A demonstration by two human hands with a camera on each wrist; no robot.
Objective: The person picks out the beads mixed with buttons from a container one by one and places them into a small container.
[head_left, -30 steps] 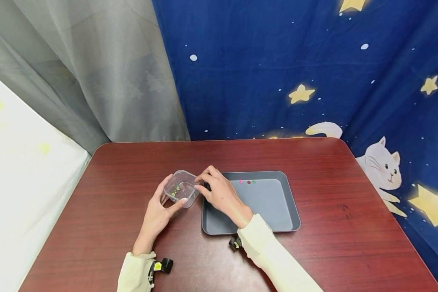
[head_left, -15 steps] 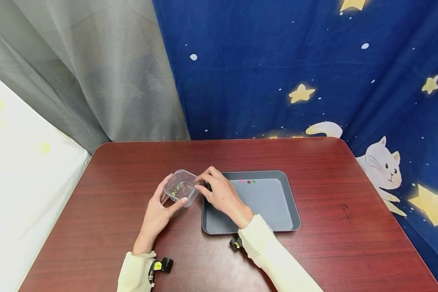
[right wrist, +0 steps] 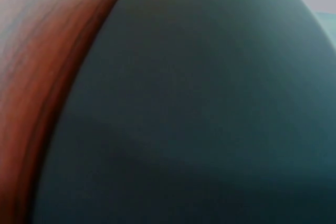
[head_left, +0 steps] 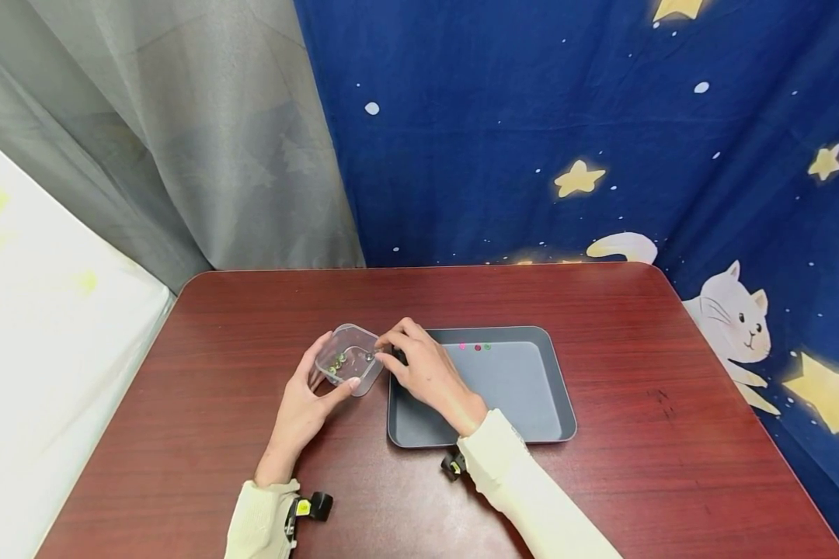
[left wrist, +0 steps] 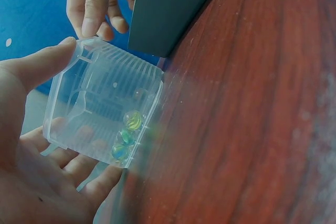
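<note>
A clear plastic box (head_left: 353, 349) is tilted above the table, gripped by my left hand (head_left: 306, 400) with the thumb along the near rim and the fingers round the far side. Several glass marbles (left wrist: 125, 137) with green and yellow swirls lie together low in the box. A small dark round thing (head_left: 370, 356), perhaps a marble, shows close to my right fingertips. My right hand (head_left: 419, 369) is bent at the box's right rim, thumb and forefinger near its corner. Whether these pinch the rim or something small is hidden. The right wrist view shows mainly the tray's dark side (right wrist: 184, 93).
A grey rectangular tray (head_left: 524, 388) stands on the red-brown table (head_left: 643, 419) under my right forearm. In it, along the far side, lie small pink (head_left: 462, 347), red (head_left: 478, 348) and green (head_left: 488, 347) pieces. Curtains hang behind the table.
The small dark round thing has come into sight in the box beside my right fingertips. Both hands, the box and the tray hold almost the same places.
</note>
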